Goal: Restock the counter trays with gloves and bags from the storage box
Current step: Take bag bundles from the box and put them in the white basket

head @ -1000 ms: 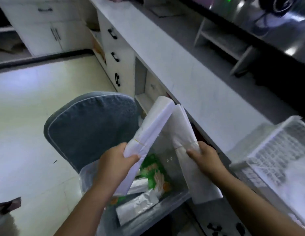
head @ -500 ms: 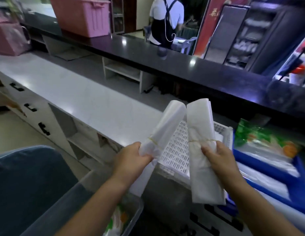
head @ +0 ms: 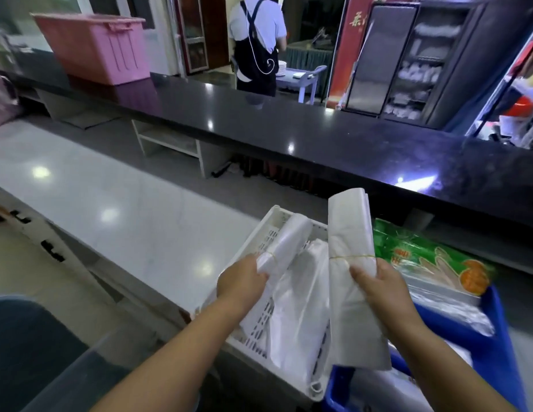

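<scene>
My left hand (head: 240, 285) grips a rolled bundle of white plastic bags (head: 284, 246) bound with a rubber band, tilted over the white perforated tray (head: 260, 236). Another bag bundle (head: 351, 254), also banded and held upright, is in my right hand (head: 378, 285) above the tray's right side. Loose white bags (head: 301, 307) lie inside the tray. To its right stands a blue tray (head: 497, 331) holding green and orange glove packets (head: 423, 257) and clear-wrapped stock. The storage box's clear rim (head: 89, 370) shows at the bottom left.
The trays sit on a white counter (head: 110, 203); behind it runs a raised black counter (head: 289, 129) with a pink bin (head: 95, 46). A person in an apron (head: 256, 43) stands beyond. A blue-grey chair (head: 18, 346) is at the bottom left.
The view swung up from the storage box to the counter. Both hands carried their bag bundles over the white tray, and the left bundle has dropped lower into it.
</scene>
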The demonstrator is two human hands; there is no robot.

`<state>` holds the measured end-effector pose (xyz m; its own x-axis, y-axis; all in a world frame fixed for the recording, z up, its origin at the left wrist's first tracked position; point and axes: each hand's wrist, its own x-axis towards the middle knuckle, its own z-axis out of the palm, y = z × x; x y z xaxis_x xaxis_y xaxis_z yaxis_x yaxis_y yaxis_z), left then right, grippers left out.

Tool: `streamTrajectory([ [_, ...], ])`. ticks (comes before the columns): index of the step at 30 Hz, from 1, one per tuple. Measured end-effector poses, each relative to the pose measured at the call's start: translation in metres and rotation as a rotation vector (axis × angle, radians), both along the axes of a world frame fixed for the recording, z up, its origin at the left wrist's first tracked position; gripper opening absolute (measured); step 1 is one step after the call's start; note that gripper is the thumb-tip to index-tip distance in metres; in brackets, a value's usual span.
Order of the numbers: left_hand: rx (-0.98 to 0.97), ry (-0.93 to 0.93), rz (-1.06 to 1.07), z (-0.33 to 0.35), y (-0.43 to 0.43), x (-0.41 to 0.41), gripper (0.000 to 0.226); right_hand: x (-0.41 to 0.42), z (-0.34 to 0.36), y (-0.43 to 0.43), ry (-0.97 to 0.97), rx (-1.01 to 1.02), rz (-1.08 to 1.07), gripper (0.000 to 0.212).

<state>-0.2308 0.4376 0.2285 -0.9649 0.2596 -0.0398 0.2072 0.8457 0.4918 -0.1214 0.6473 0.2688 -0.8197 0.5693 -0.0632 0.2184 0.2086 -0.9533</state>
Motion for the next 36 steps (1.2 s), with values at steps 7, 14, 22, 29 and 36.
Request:
streamTrajectory([
  [7, -0.266, 0.339, -0.025, -0.02, 0.01, 0.005, 0.041, -0.022, -0.014, 0.025, -0.028, -0.032, 0.06, 0.003],
  [14, -0.365, 0.039, -0.37, -0.037, 0.006, -0.01, 0.064, -0.031, -0.015, 0.013, -0.069, -0.07, 0.084, 0.011],
  [22, -0.189, 0.28, -0.444, 0.003, 0.018, -0.017, 0.071, -0.034, 0.002, -0.004, -0.063, -0.11, 0.045, 0.003],
  [29, 0.029, 0.755, -0.768, 0.043, 0.012, -0.04, 0.062, -0.046, 0.037, -0.029, -0.154, -0.136, 0.255, 0.012],
  [36, 0.19, 0.926, -0.902, 0.041, -0.011, -0.059, 0.016, -0.053, 0.045, -0.053, -0.285, -0.399, 0.324, 0.016],
])
